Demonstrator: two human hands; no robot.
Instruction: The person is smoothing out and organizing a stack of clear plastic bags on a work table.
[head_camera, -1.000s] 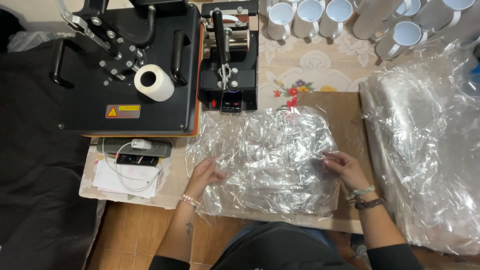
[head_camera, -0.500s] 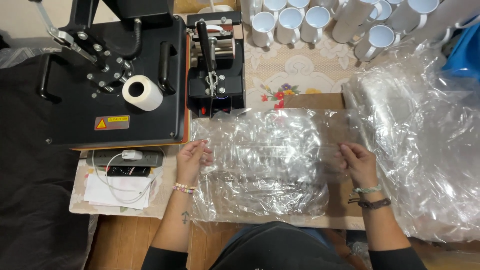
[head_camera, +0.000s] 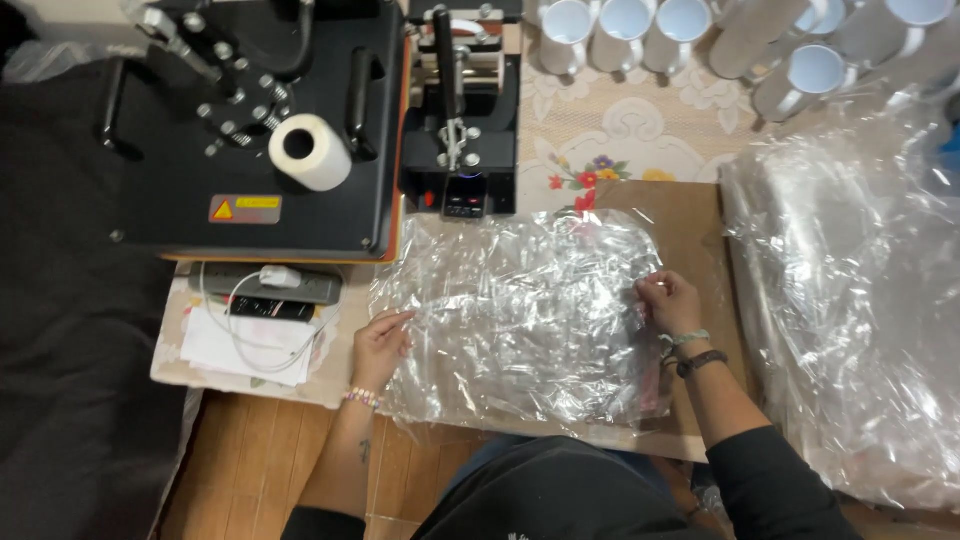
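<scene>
Both hands are on the crinkled clear plastic sheet (head_camera: 520, 320), which lies spread on the brown cardboard (head_camera: 700, 225) in front of the mug press (head_camera: 458, 110). The left hand (head_camera: 380, 345) has its fingers lightly curled at the sheet's left edge, seemingly pinching the film, though exactly how much it has hold of is hard to tell; the right hand (head_camera: 668, 303) is closed in a pinch on the right edge. The risk here looks plain: the film is thin and wrinkled, so an uneven pull could tear it or let it slip free and fold on itself, and its far edge sits just beside the press, where it might snag. Compared with half a second ago, the hands sit lower along the edges and the sheet appears stretched wider and flatter.
</scene>
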